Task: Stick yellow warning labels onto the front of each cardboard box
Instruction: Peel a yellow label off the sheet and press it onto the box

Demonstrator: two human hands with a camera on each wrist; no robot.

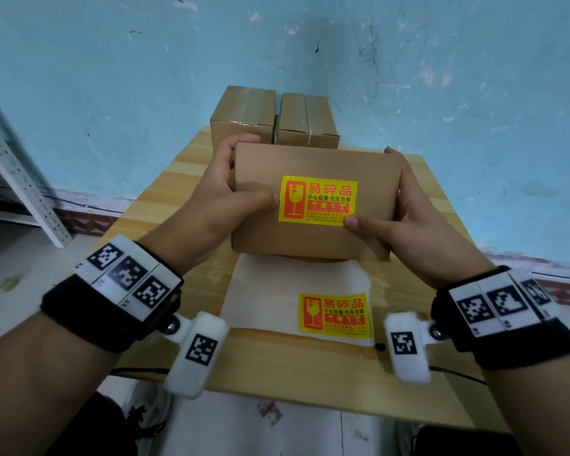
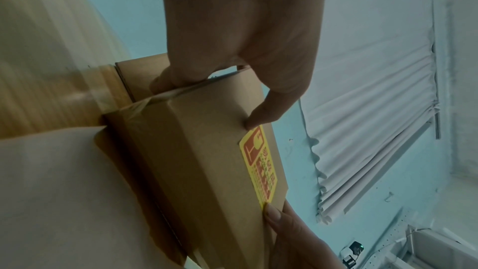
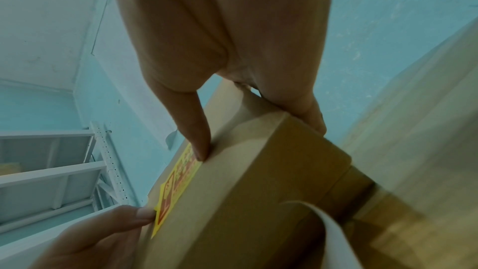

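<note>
A brown cardboard box is tilted up over the wooden table, held at both ends. A yellow warning label is stuck on its facing side. My left hand grips the box's left end, thumb at the label's left edge. My right hand grips the right end, thumb on the label's lower right corner. In the left wrist view the label runs along the box; in the right wrist view the label lies under my thumb. Another yellow label sits on a white backing sheet.
Two sealed cardboard boxes stand side by side at the table's far edge against a blue wall. A white metal shelf frame stands at the left. A black cable runs along the table's near edge.
</note>
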